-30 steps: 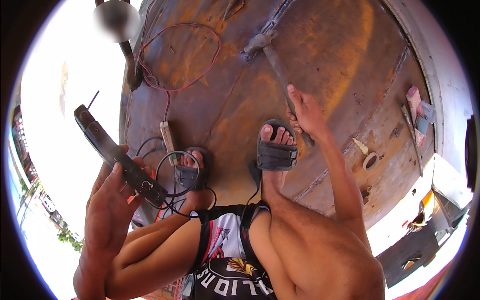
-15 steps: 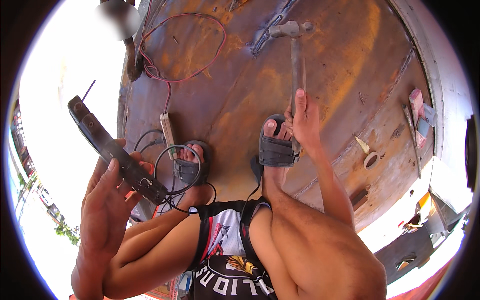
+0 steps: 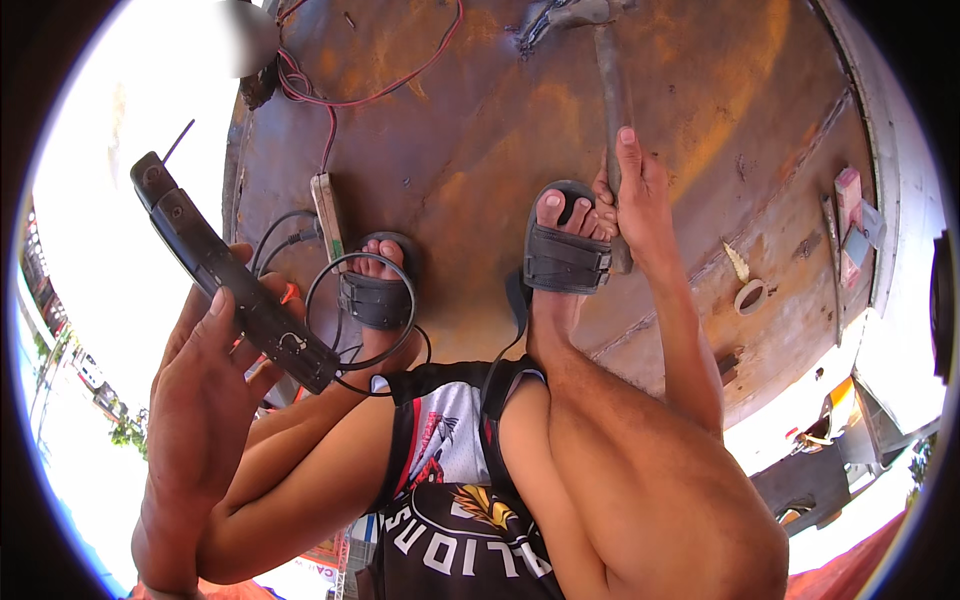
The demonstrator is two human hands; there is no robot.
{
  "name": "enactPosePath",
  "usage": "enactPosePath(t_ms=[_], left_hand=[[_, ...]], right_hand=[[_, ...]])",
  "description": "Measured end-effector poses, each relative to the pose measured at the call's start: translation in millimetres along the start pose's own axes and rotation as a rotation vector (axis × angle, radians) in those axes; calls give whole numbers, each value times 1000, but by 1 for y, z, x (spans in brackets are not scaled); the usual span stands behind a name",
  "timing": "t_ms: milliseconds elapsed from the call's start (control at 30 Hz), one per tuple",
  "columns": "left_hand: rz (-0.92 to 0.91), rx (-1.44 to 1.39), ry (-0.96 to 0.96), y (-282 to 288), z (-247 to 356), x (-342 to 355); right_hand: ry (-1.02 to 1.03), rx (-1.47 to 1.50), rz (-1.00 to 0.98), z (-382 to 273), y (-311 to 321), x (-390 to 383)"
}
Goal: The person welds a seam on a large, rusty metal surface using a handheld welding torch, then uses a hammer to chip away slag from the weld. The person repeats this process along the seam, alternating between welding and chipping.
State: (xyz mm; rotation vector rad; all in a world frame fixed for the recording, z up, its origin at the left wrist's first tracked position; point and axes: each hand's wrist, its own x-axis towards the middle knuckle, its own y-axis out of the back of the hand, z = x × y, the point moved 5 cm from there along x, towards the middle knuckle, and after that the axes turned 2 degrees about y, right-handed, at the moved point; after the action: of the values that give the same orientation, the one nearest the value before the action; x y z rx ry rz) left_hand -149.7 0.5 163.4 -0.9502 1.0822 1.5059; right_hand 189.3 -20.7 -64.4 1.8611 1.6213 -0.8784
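A rusty metal sheet (image 3: 480, 220) bears seams (image 3: 640, 325). A red-and-black cord (image 3: 352, 104), a pale ring (image 3: 741, 292) and a pink packet (image 3: 849, 192) lie on it.

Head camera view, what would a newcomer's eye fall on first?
Likely the curved black tool with a thin rod at its tip, in the left hand at picture left. Next, the grey long-handled hammer in the right hand, its head near the top edge, over the rust-brown metal surface.

Our right hand (image 3: 645, 210) has swung hammer head (image 3: 583, 12) from lower end of weld seam (image 3: 537, 32) to seam's right; handle (image 3: 608, 85) now less slanted.
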Motion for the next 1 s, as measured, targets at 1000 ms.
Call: enactPosePath(t_ms=[1000], left_hand=[[3, -48, -67, 3, 9, 0]], right_hand=[[207, -63, 86, -6, -12, 0]])
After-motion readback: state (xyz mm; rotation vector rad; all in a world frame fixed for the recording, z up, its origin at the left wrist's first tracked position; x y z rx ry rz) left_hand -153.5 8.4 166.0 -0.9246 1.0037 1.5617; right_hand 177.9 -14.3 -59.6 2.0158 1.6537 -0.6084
